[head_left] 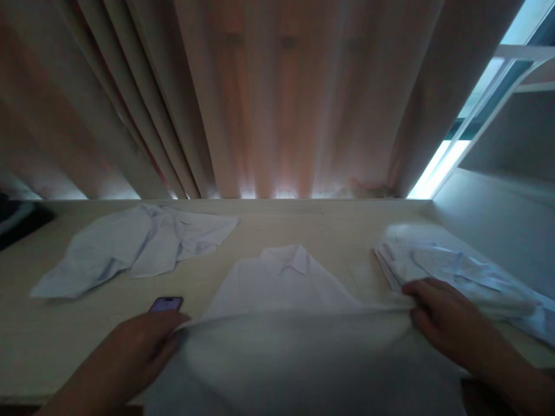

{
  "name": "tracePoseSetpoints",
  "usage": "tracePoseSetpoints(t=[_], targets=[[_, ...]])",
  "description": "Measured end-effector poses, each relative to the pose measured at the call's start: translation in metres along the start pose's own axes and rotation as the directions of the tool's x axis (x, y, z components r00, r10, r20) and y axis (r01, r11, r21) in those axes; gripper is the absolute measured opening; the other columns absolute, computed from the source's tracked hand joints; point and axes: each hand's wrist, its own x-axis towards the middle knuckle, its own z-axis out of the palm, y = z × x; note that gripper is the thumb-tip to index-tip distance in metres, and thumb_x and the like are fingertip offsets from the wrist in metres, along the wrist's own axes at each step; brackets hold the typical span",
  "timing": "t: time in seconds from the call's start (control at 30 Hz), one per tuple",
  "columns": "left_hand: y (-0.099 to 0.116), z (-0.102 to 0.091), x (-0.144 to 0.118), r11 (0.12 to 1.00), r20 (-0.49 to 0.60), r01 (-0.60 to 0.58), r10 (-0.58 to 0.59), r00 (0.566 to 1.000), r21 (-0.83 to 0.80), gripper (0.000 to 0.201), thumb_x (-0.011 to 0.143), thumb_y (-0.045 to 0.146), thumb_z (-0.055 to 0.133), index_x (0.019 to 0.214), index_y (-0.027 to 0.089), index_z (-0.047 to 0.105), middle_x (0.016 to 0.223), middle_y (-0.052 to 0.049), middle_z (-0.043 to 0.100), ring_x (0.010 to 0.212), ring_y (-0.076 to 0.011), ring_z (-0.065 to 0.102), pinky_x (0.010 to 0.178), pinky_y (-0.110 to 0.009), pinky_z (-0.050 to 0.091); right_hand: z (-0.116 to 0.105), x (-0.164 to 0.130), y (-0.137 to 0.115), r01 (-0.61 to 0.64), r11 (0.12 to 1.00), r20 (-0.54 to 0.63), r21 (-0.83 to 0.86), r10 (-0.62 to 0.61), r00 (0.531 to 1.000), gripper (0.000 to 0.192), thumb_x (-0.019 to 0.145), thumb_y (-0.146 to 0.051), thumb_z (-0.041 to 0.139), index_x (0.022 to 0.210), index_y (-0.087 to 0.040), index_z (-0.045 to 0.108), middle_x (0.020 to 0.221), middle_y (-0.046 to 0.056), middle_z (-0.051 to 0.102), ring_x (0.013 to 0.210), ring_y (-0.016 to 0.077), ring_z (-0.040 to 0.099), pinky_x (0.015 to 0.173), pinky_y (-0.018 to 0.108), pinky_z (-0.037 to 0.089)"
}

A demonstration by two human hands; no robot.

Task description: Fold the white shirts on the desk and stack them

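A white collared shirt lies on the pale table, its collar pointing toward the curtain. Its near part is lifted and stretched taut between my two hands, hanging down toward me. My left hand is closed on the left end of the raised edge. At the right end, my right hand pinches the cloth between thumb and fingers. Whether that raised edge is a hem or a fold I cannot tell. The lower part of the cloth is blurred and runs out of view.
A crumpled white garment lies at the back left. Just beyond my left hand is a phone. Folded white clothes, some in clear plastic, are stacked on the right. Pinkish-brown curtains hang behind the table.
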Motion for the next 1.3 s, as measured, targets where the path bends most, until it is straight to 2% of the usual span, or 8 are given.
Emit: tracePoseSetpoints(t=[0.1,0.27,0.5,0.67,0.83,0.93,1.13,1.3], targets=[[0.004,-0.002,0.074,0.984,0.128,-0.041,0.019,0.992,0.171,0.029,0.079,0.034,0.039,0.092,0.024,0.062,0.09,-0.004,0.069,0.084,-0.0218,0.063,0.077,-0.033,0.045,0.031,0.064,0.005,-0.047,0.999,0.102,-0.017,0.049,0.994,0.025,0.072,-0.014,0.043,0.092,-0.017,0.057,0.087,0.008,0.062,0.085,0.0218,0.057,0.079,0.033,0.041],[-0.005,0.027,0.169,0.947,0.135,-0.048,0.005,0.991,0.318,0.028,0.081,0.032,0.034,0.084,0.02,0.059,0.085,-0.007,0.068,0.079,-0.0203,0.062,0.071,-0.031,0.044,0.102,0.141,0.021,-0.104,0.989,0.246,-0.107,0.127,0.961,0.024,0.073,-0.012,0.044,0.09,-0.017,0.059,0.083,0.008,0.063,0.08,0.0191,0.057,0.072,0.028,0.036],[-0.03,0.081,0.232,0.972,0.05,-0.018,0.006,0.999,0.234,0.027,0.08,0.027,0.039,0.092,0.019,0.063,0.094,-0.007,0.068,0.091,-0.0196,0.061,0.083,-0.032,0.045,0.185,0.188,0.035,-0.097,0.986,0.364,-0.139,0.142,0.92,0.029,0.077,-0.012,0.041,0.099,-0.016,0.061,0.09,0.011,0.066,0.084,0.0194,0.059,0.075,0.028,0.039],[-0.073,0.086,0.192,0.945,-0.038,0.099,-0.092,0.995,0.313,0.038,0.084,0.029,0.038,0.117,0.018,0.053,0.12,-0.011,0.059,0.112,-0.0224,0.053,0.096,-0.038,0.041,0.206,0.16,0.024,0.043,0.998,0.19,-0.045,-0.034,0.981,0.045,0.077,-0.016,0.043,0.12,-0.013,0.052,0.117,0.015,0.059,0.109,0.0253,0.052,0.094,0.038,0.038],[-0.135,0.073,0.063,0.901,-0.277,0.213,-0.109,0.955,0.378,0.043,0.085,0.037,0.039,0.116,0.011,0.053,0.116,-0.016,0.059,0.112,-0.0263,0.052,0.096,-0.042,0.043,0.192,0.058,0.018,0.089,0.991,-0.082,0.103,-0.081,0.993,0.038,0.083,-0.034,0.039,0.114,-0.017,0.053,0.113,0.015,0.06,0.106,0.0288,0.056,0.093,0.044,0.044],[-0.151,0.084,0.002,0.889,-0.249,0.249,-0.159,0.955,0.385,0.04,0.086,0.034,0.036,0.113,0.013,0.057,0.119,-0.018,0.058,0.114,-0.0269,0.052,0.095,-0.041,0.044,0.184,-0.011,0.017,0.048,0.989,-0.129,0.142,-0.03,0.991,0.032,0.081,-0.036,0.041,0.109,-0.025,0.052,0.106,0.012,0.064,0.098,0.0294,0.061,0.086,0.047,0.05],[-0.132,0.093,-0.013,0.874,-0.149,0.323,-0.288,0.946,0.363,0.044,0.086,0.032,0.031,0.116,0.014,0.057,0.125,-0.015,0.056,0.121,-0.0255,0.048,0.099,-0.04,0.041,0.162,-0.1,0.012,-0.137,0.949,-0.1,0.286,0.171,0.98,0.034,0.076,-0.037,0.046,0.106,-0.026,0.058,0.108,0.013,0.065,0.101,0.0322,0.061,0.09,0.052,0.048],[-0.095,0.082,-0.011,0.908,-0.197,0.238,-0.178,0.964,0.344,0.051,0.087,0.039,0.025,0.116,0.012,0.057,0.127,-0.016,0.055,0.12,-0.0261,0.049,0.101,-0.041,0.038,0.128,-0.126,0.006,-0.33,0.86,0.031,0.389,0.345,0.938,0.04,0.075,-0.038,0.046,0.108,-0.021,0.059,0.115,0.012,0.062,0.111,0.0287,0.056,0.099,0.046,0.042]])
